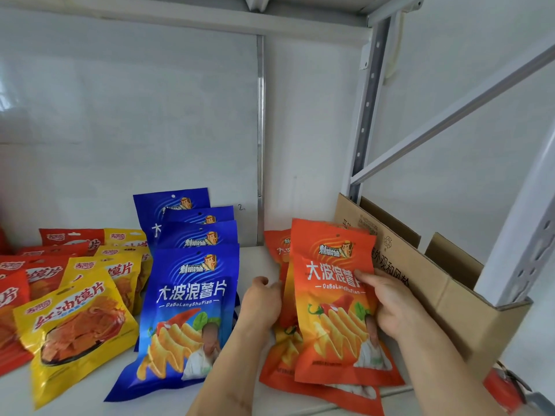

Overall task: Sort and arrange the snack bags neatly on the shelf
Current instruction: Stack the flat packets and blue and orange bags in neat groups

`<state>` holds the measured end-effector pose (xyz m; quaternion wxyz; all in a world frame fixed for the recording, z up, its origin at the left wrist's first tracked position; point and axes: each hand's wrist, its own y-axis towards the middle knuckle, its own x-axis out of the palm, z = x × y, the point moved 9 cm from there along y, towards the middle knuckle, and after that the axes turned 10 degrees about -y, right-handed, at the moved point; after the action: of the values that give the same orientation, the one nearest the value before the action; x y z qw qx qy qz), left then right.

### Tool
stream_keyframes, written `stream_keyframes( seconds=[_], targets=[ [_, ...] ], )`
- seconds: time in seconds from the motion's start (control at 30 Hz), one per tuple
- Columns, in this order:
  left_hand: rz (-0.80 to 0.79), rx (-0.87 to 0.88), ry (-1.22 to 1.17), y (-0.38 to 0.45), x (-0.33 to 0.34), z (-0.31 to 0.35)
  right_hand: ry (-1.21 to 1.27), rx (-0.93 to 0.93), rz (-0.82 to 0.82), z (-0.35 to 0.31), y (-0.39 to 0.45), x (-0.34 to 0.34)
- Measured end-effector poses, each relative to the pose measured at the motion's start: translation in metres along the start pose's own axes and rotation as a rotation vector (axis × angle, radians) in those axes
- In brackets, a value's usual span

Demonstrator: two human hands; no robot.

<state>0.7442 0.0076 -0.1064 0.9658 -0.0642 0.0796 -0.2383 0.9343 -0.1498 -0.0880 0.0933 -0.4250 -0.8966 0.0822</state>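
Observation:
A small stack of orange chip bags [330,313] lies on the white shelf [261,259] at the right. My left hand [262,301] grips the stack's left edge and my right hand [387,301] grips the right edge of the top bag. To the left, several blue chip bags [186,301] overlap in a row running back to the wall. Further left lie yellow snack bags [75,325] and, at the left edge, red snack bags [18,295], each in overlapping rows.
An open cardboard box [444,283] stands on the shelf right beside the orange bags. A white shelf post [522,241] rises in front of it. The white back wall [150,115] closes the shelf behind. A red object [501,388] sits low at the right.

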Motion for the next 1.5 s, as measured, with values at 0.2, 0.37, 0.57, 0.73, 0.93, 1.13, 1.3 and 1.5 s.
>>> stream_keyframes(
  seconds=[0.2,0.37,0.57,0.73,0.93,1.13,1.3,1.5],
  targets=[
    [-0.036,-0.09,-0.24,0.007,0.005,-0.006,0.018,-0.024,-0.058,-0.004,-0.006,0.0],
    [0.067,-0.097,-0.655,0.021,0.001,0.012,-0.076,0.02,-0.075,0.002,-0.014,-0.003],
    [0.017,-0.14,-0.807,0.023,0.02,0.021,-0.306,0.034,0.005,0.01,-0.014,-0.013],
    [-0.039,-0.03,-0.687,0.017,0.026,0.029,-0.347,0.004,0.05,0.01,-0.007,-0.015],
    [-0.241,0.116,-0.655,0.01,0.042,0.044,-0.347,-0.023,0.086,0.011,0.003,-0.016],
    [-0.21,0.126,-0.658,0.019,0.051,0.034,-0.276,-0.014,0.075,0.017,0.008,-0.016],
    [-0.184,0.054,-0.711,0.022,0.051,0.034,-0.249,-0.03,0.117,0.022,0.015,-0.017],
    [0.076,-0.176,-0.786,0.031,0.028,0.027,-0.233,-0.023,0.12,0.028,0.016,-0.018]
  ],
)
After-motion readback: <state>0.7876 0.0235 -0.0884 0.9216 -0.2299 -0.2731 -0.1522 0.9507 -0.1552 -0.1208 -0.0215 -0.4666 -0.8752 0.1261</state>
